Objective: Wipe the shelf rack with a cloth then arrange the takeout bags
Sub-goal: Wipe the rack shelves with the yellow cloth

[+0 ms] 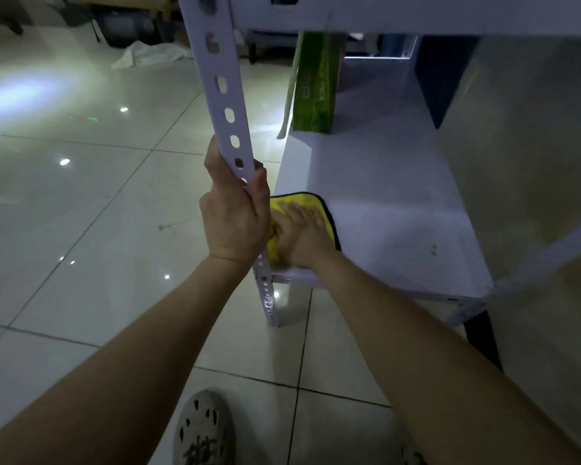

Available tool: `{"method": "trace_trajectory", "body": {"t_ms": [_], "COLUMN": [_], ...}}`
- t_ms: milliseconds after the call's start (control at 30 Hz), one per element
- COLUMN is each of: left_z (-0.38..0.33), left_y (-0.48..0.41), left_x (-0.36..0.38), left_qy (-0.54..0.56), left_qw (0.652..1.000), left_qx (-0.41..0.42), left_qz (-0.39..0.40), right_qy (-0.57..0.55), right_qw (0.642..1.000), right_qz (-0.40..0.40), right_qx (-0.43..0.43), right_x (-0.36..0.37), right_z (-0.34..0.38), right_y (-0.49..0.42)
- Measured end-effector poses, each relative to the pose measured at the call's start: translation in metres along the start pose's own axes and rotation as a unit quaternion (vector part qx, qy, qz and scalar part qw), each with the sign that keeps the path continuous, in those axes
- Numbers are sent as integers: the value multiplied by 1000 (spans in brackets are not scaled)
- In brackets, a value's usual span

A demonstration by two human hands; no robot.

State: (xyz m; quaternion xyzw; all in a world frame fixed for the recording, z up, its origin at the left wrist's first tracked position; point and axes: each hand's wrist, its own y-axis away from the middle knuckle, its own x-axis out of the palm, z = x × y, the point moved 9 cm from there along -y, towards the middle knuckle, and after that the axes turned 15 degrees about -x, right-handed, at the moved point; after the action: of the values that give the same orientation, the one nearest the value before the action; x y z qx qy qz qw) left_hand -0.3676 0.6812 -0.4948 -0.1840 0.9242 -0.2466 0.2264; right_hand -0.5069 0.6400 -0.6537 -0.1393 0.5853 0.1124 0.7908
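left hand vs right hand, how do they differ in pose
The left hand is curled round the perforated shelf post; the right hand lies flat on the yellow cloth. The left hand is raised, the right hand down on the shelf board. Both are bare.

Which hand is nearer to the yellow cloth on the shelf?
Right. The right hand lies flat on the yellow cloth, pressing it to the shelf. The left hand grips the upright post beside the cloth.

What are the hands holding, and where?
The left hand grips the rack's upright post partway up. The right hand only presses flat on the yellow cloth.
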Motion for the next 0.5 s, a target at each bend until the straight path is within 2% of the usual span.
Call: {"method": "trace_trajectory", "body": {"t_ms": [167,300,400,500], "left_z": [-6,-12,-15,-16], "left_y": [2,3,3,4], "left_x": [-3,-4,-5,-3], "left_qy": [8,4,9,11], "left_qw": [1000,999,999,1000], "left_qx": [13,33,30,16], "left_qz": [-7,-17,-14,-3], "right_qy": [20,10,28,45], "right_qw": [997,987,984,983], "right_qz": [-20,-11,-37,-53], "right_qx": [69,162,175,169], "right_x": [-28,-39,-40,-43], "right_z": [-79,-153,-160,-133], "right_y": [-69,-77,-51,-8]}}
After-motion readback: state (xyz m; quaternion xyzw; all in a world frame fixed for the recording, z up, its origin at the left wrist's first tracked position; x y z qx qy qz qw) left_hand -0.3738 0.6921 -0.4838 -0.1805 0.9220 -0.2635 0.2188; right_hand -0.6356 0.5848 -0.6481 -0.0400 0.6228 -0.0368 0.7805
